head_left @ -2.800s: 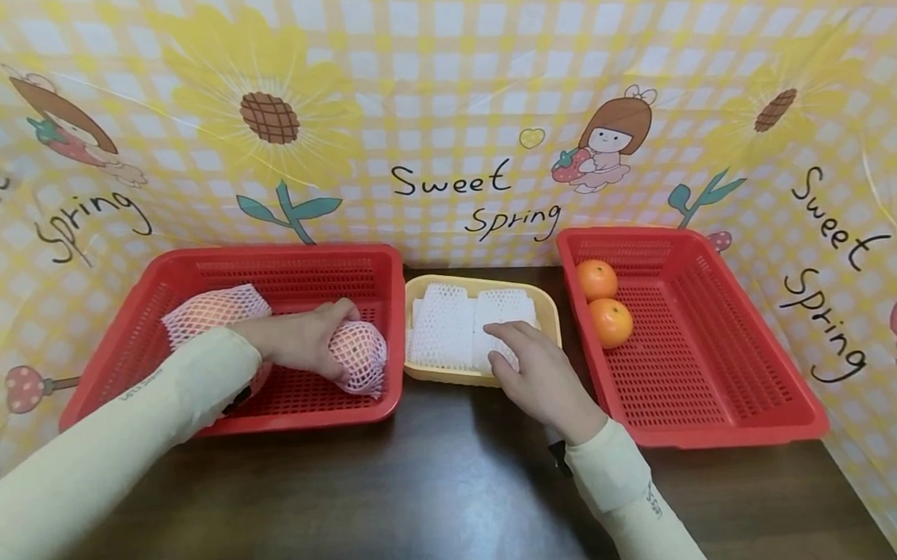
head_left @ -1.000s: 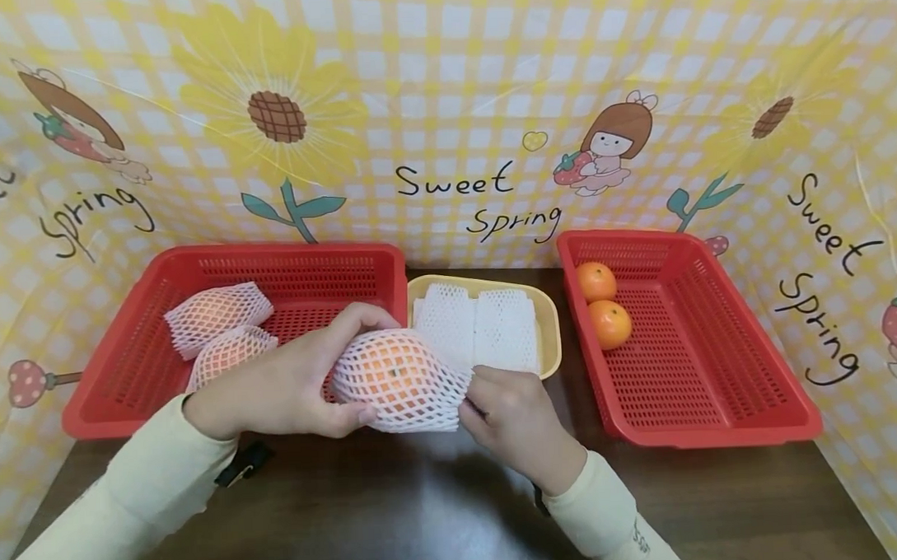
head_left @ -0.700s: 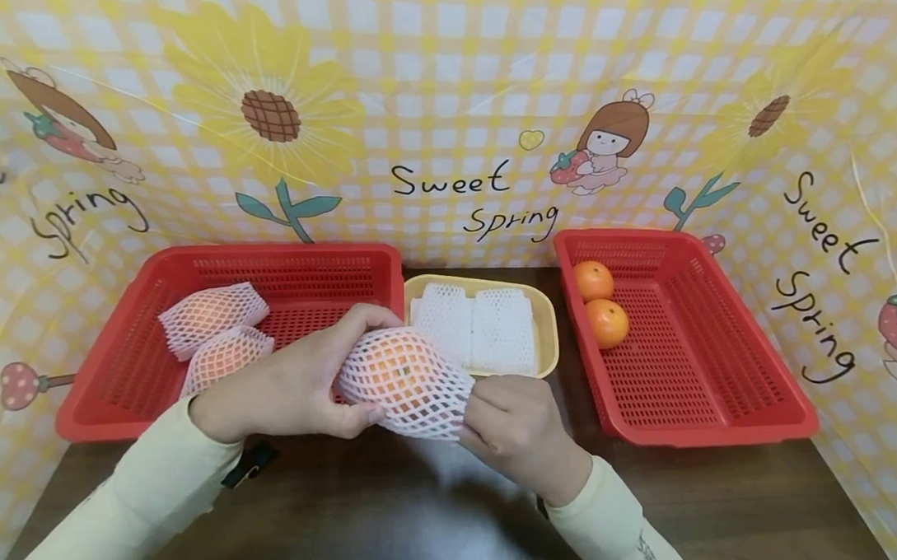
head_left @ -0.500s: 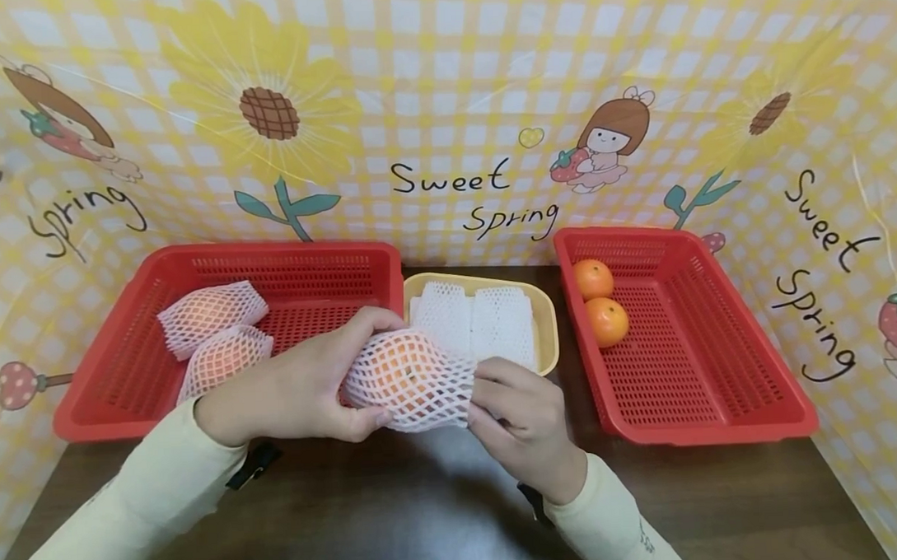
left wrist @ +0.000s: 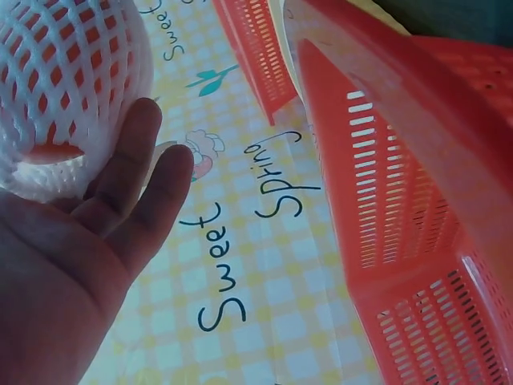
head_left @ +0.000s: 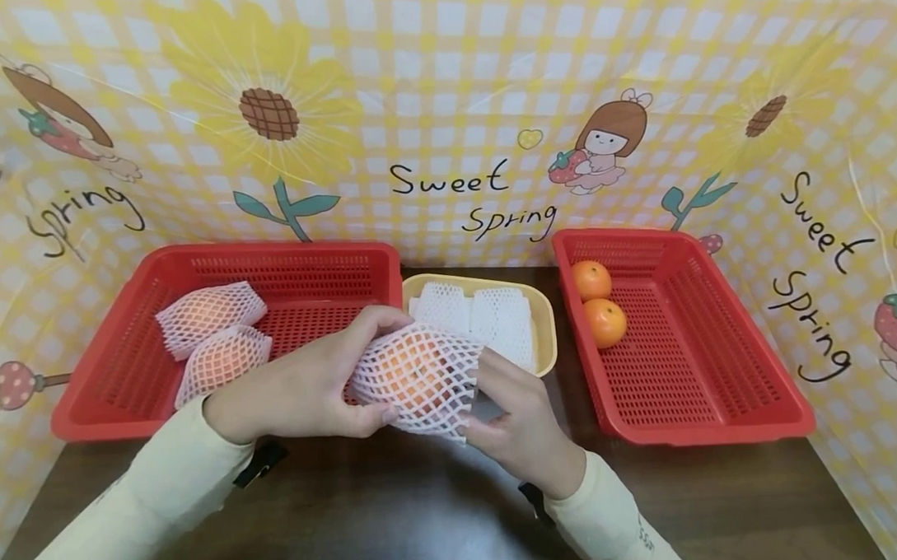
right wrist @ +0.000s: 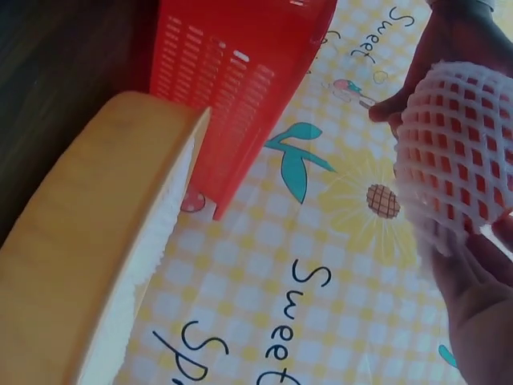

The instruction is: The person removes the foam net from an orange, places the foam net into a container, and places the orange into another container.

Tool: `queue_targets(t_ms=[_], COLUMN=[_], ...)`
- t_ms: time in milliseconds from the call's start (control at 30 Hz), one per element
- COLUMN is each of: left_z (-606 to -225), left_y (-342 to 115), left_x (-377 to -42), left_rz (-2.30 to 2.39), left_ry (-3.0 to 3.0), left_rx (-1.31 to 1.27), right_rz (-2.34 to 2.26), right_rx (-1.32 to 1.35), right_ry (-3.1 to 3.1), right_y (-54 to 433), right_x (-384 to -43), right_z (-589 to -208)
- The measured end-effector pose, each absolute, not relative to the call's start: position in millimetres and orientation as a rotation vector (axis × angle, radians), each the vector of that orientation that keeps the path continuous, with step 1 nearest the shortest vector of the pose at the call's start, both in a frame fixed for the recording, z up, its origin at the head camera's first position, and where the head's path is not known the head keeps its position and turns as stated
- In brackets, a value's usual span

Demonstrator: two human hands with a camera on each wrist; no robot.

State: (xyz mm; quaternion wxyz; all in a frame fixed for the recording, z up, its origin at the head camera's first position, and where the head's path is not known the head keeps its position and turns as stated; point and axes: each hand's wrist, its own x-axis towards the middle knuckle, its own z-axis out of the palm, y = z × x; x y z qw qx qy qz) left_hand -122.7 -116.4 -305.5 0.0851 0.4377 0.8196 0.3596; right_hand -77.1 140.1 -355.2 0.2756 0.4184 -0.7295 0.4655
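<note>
White net (head_left: 460,355) around an orange (head_left: 416,373), left hand's grip (head_left: 307,384) round both, right hand's grip (head_left: 523,421) on its edge.

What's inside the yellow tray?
Foam nets, side by side in the tray. The held orange and right hand hide much of its near side; anything under the top nets is covered.
</note>
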Motion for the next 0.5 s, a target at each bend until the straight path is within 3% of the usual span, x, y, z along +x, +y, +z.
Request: queue_targets(t_ms=[500], left_z=[-306], left_y=[-105], left_x=[-116], left_rz=[1.056], left_ry=[2.459], left_rx=[1.368], right_rz=[1.175], right_rx=[1.039], right_ry=[-2.263], right_y=[154], right_x=[-74], right_z=[-351])
